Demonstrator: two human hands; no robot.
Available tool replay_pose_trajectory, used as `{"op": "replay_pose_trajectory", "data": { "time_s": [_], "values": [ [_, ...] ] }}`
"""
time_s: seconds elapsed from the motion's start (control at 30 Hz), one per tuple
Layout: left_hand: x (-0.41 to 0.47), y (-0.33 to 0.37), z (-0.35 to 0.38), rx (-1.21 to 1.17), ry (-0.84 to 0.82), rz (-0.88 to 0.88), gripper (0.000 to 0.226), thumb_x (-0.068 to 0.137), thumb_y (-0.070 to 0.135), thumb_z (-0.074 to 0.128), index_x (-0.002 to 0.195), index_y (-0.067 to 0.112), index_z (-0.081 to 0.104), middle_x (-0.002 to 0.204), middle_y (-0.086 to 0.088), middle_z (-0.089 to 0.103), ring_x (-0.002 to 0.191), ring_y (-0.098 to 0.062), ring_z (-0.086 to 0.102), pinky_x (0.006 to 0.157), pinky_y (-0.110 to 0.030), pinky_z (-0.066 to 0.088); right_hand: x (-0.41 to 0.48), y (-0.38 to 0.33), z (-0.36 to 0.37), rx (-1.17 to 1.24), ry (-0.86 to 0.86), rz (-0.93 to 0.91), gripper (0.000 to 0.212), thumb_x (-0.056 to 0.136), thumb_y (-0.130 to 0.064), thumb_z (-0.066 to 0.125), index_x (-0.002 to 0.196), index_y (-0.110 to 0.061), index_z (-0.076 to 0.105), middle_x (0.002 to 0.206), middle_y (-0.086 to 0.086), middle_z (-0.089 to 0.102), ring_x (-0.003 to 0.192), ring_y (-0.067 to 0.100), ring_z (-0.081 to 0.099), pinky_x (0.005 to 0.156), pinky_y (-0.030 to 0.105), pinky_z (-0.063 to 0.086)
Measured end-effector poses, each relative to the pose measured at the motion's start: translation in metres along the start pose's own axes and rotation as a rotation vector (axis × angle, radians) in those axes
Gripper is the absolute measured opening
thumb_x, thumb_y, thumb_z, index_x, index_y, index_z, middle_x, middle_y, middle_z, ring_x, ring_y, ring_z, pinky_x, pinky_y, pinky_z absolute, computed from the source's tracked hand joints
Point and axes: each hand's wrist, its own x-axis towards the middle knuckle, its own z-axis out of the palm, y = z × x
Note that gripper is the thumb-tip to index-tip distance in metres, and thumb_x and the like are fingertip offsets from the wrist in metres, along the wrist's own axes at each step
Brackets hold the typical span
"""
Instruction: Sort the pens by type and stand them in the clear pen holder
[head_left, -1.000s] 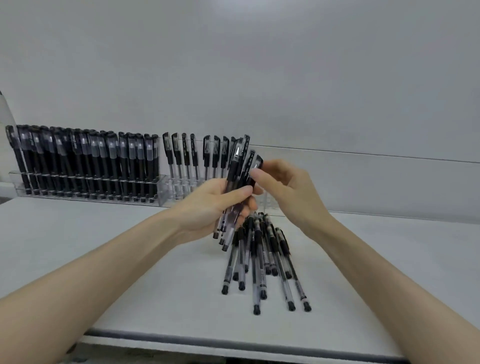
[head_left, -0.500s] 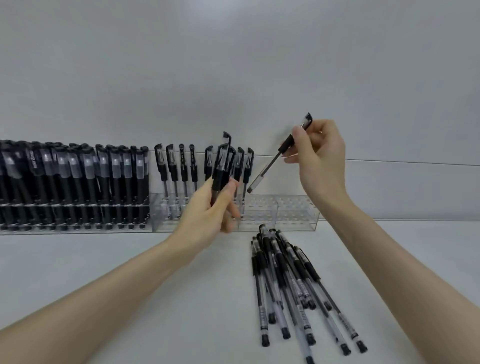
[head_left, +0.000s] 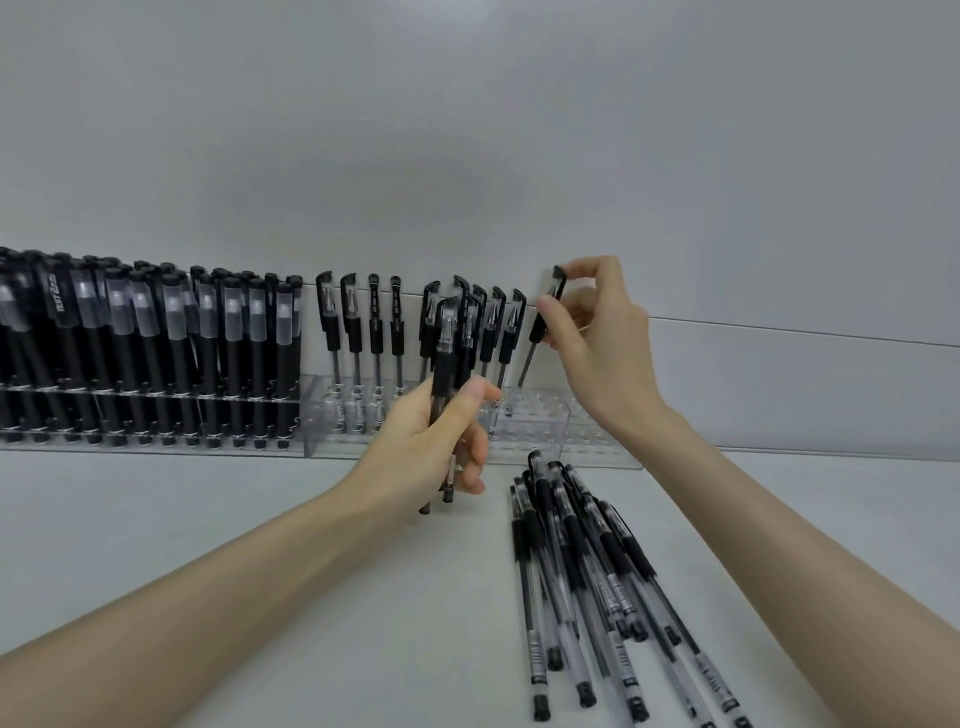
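Observation:
My right hand (head_left: 597, 343) pinches one clear-barrelled black-capped pen (head_left: 540, 325) by its cap end, its tip tilted down just above the holes of the clear pen holder (head_left: 540, 431). My left hand (head_left: 431, 447) grips a small bundle of the same pens (head_left: 447, 353), held upright in front of the holder. Several such pens stand in the holder's left part (head_left: 358, 332). A pile of loose pens (head_left: 587, 571) lies on the white table in front of the holder, between my forearms.
A second clear rack (head_left: 156, 415) at the left is packed with several thicker matte-black pens. The white table (head_left: 208, 519) runs back to a pale wall, and the holder's right end (head_left: 597, 441) shows bare holes.
My right hand has lowered the single pen and turned it more upright, bringing its tip down to the holder. My left hand keeps its bundle at about the same place.

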Motion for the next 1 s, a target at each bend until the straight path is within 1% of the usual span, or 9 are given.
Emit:
{"op": "replay_pose_trajectory", "data": {
  "time_s": [0.1,0.2,0.43,0.6,0.67,0.77,0.87,0.93,1.0],
  "values": [
    [-0.001,-0.001,0.001,-0.057,-0.008,-0.037,0.025,0.097,0.032,0.043,0.103,0.012,0.057,0.054,-0.001,0.044,0.041,-0.012,0.033,0.042,-0.023,0.034,-0.002,0.002,0.001,-0.063,-0.053,-0.066,0.028,0.093,-0.019,0.060,0.117,-0.010,0.049,0.074,0.003,0.065,0.065,0.023,0.066,0.069,0.045,0.053],
    [0.000,-0.003,0.001,-0.091,0.000,-0.076,0.027,0.097,0.032,0.042,0.101,0.010,0.056,0.053,0.000,0.041,0.039,-0.011,0.027,0.041,-0.022,0.027,0.000,0.002,-0.001,-0.083,-0.065,-0.089,0.026,0.092,-0.017,0.061,0.115,-0.011,0.052,0.070,-0.001,0.062,0.062,0.024,0.066,0.067,0.047,0.054],
    [0.001,-0.005,0.000,-0.107,-0.006,-0.090,0.027,0.097,0.034,0.043,0.100,0.010,0.057,0.054,0.000,0.042,0.039,-0.010,0.026,0.041,-0.021,0.026,0.003,0.003,-0.002,-0.059,-0.161,-0.006,0.016,0.092,-0.016,0.060,0.108,-0.017,0.059,0.071,0.002,0.068,0.065,0.024,0.067,0.071,0.048,0.054],
    [0.000,-0.005,0.000,-0.103,-0.028,-0.078,0.029,0.097,0.033,0.043,0.100,0.009,0.058,0.054,-0.001,0.041,0.040,-0.011,0.026,0.041,-0.022,0.026,-0.008,0.000,-0.008,-0.196,-0.064,-0.031,0.029,0.091,-0.021,0.061,0.120,-0.019,0.059,0.081,-0.009,0.064,0.069,0.017,0.064,0.074,0.040,0.052],
    [0.000,-0.003,0.000,-0.098,-0.065,-0.066,0.031,0.095,0.034,0.044,0.099,0.007,0.059,0.054,-0.001,0.042,0.040,-0.011,0.026,0.040,-0.022,0.027,-0.014,-0.009,-0.014,-0.033,-0.050,0.058,0.026,0.090,-0.027,0.064,0.115,-0.021,0.060,0.082,-0.010,0.065,0.071,0.012,0.063,0.074,0.034,0.052],
    [-0.003,-0.001,0.003,-0.084,-0.146,-0.057,0.037,0.088,0.039,0.048,0.095,0.004,0.060,0.053,-0.003,0.043,0.041,-0.013,0.027,0.040,-0.022,0.029,-0.026,-0.024,-0.018,0.316,-0.221,0.186,0.018,0.086,-0.027,0.068,0.104,-0.024,0.065,0.085,-0.006,0.071,0.082,0.010,0.067,0.077,0.025,0.052],
    [-0.007,0.000,0.008,-0.073,-0.210,-0.065,0.037,0.088,0.038,0.048,0.092,0.004,0.062,0.053,-0.004,0.046,0.041,-0.013,0.030,0.041,-0.024,0.032,-0.033,-0.028,-0.018,0.488,-0.313,0.208,0.022,0.083,-0.018,0.070,0.103,-0.023,0.063,0.073,-0.011,0.070,0.074,0.002,0.064,0.075,0.016,0.048],
    [-0.008,0.001,0.009,-0.055,-0.220,-0.067,0.038,0.088,0.039,0.047,0.093,0.004,0.063,0.055,-0.005,0.051,0.041,-0.013,0.037,0.042,-0.023,0.036,-0.032,-0.030,-0.020,0.527,-0.284,0.202,0.022,0.081,-0.013,0.071,0.100,-0.020,0.062,0.067,-0.008,0.069,0.068,0.003,0.063,0.073,0.017,0.050],
    [-0.006,0.001,0.009,-0.034,-0.189,-0.069,0.043,0.086,0.042,0.045,0.096,0.006,0.065,0.064,-0.007,0.061,0.049,-0.014,0.050,0.048,-0.023,0.045,-0.028,-0.031,-0.023,0.569,-0.221,0.205,0.020,0.081,-0.009,0.071,0.099,-0.016,0.064,0.073,0.001,0.073,0.070,0.011,0.067,0.073,0.025,0.055]
  ]
}}
